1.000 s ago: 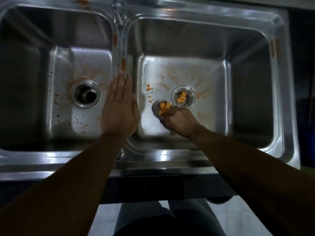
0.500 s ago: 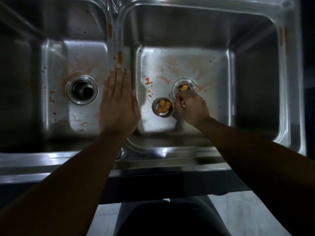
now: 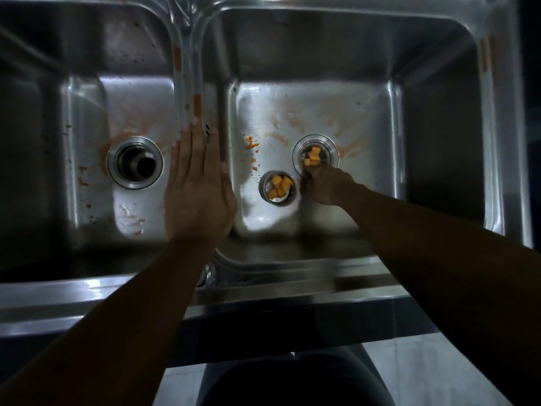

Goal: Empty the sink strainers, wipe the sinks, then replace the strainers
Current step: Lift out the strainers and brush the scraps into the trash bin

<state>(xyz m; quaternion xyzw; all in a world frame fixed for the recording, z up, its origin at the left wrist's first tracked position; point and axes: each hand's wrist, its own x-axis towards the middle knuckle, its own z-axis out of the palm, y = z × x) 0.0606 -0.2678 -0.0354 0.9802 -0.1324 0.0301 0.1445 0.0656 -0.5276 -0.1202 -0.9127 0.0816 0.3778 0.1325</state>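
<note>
A steel strainer point(image 3: 278, 188) full of orange food chunks stands loose on the floor of the right sink basin point(image 3: 366, 118). A second strainer point(image 3: 315, 153), also holding orange chunks, sits in that basin's drain. My right hand point(image 3: 325, 186) is curled with its fingertips gripping the near rim of this seated strainer. My left hand point(image 3: 199, 194) lies flat on the divider point(image 3: 187, 68) between the basins and holds nothing. The left basin point(image 3: 87, 112) has an open drain point(image 3: 134, 162) with no strainer in it.
Orange smears and crumbs point(image 3: 251, 145) mark the floors of both basins and the divider. The sink's front rim point(image 3: 263, 288) runs across below my arms. My legs and a pale floor point(image 3: 409, 370) show beneath it.
My right hand set the loose strainer down on the basin floor and moved right to the strainer in the drain. The left hand stayed on the divider.
</note>
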